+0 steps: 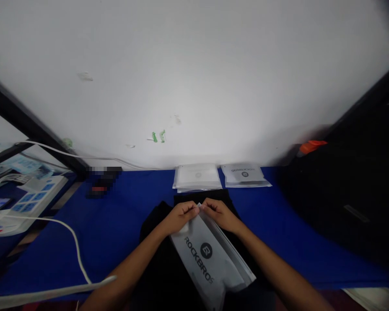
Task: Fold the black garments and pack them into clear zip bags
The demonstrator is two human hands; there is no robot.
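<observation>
Both hands meet at the top corner of a frosted zip bag (pixel 199 259) printed "ROCKBROS". My left hand (pixel 180 214) pinches one side of that corner between thumb and fingers. On the other side, my right hand (pixel 221 214) pinches the bag's zip edge close beside it. The bag hangs slanted down towards me, and its lower end looks partly spread. Beneath the hands and bag lies black cloth (pixel 160 220) on the blue table cover (pixel 110 233). Whether anything is inside the bag is not clear.
Flat zip bags (pixel 197 176) lie stacked at the wall, with another ROCKBROS bag (pixel 245 175) to their right. A power strip (pixel 35 201) and white cables (pixel 74 242) are at the left. A large black object (pixel 343 185) fills the right side.
</observation>
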